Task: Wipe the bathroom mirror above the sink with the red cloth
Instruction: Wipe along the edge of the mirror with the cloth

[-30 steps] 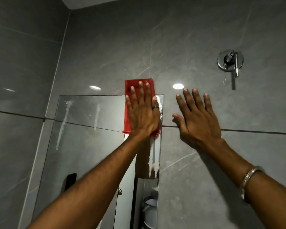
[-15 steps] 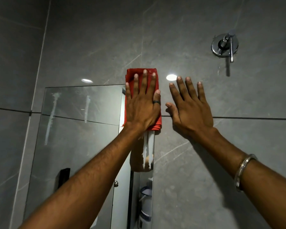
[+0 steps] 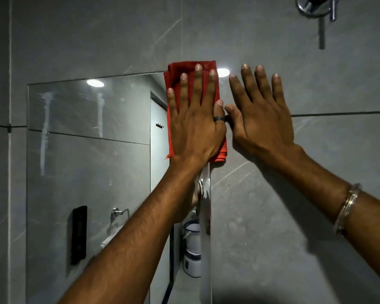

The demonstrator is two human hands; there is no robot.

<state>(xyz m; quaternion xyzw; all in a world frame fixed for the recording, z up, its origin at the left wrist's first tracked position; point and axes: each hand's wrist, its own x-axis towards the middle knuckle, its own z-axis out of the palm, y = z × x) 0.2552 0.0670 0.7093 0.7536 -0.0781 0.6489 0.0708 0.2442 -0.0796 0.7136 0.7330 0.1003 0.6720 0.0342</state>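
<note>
The red cloth (image 3: 172, 82), folded into a tall rectangle, lies flat over the top right corner of the mirror (image 3: 86, 163), and its upper edge overlaps the grey wall tile. My left hand (image 3: 195, 126), with a dark ring on the thumb, presses the cloth against the glass with its fingers spread and pointing up. My right hand (image 3: 261, 121) rests flat and empty on the tile just right of the mirror, its thumb almost touching my left thumb. Two white streaks (image 3: 44, 128) (image 3: 100, 115) run down the left part of the glass.
A chrome wall valve (image 3: 314, 6) with a lever sits at the top right. The mirror reflects a door, a towel ring, a dark wall fitting and a white container. Grey tiles (image 3: 294, 216) surround the mirror.
My right hand has slid left until it is beside my left hand. The cloth has stayed at the mirror's top right corner. The view has moved closer and lower, pushing the valve towards the top edge.
</note>
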